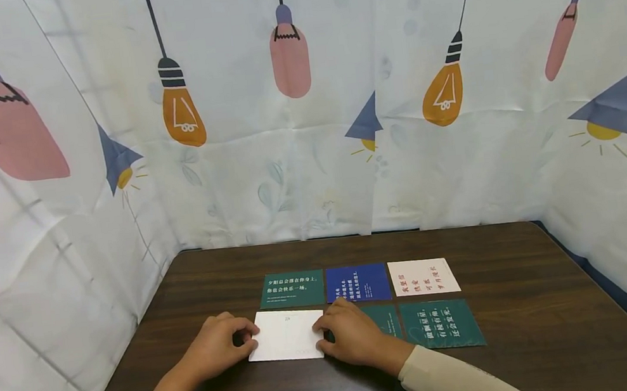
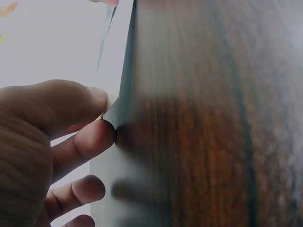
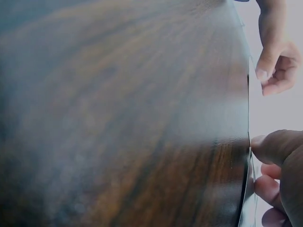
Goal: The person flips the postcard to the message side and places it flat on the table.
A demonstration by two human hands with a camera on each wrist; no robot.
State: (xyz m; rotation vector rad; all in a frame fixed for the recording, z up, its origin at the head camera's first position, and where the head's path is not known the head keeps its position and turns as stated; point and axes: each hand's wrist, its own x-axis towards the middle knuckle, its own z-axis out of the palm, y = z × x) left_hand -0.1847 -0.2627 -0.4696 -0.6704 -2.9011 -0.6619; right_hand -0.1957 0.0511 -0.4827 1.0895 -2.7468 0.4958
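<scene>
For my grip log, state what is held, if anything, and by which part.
A white postcard: the left hand pinches its left short edge, the right hand its right short edge.

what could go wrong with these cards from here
The white card, pinched at its sides by the left hand and right hand, might bend if they push inward. The right hand partly hides a green card, so it could nudge that askew. Moved forward, the white card may overlap the top green card.
</scene>
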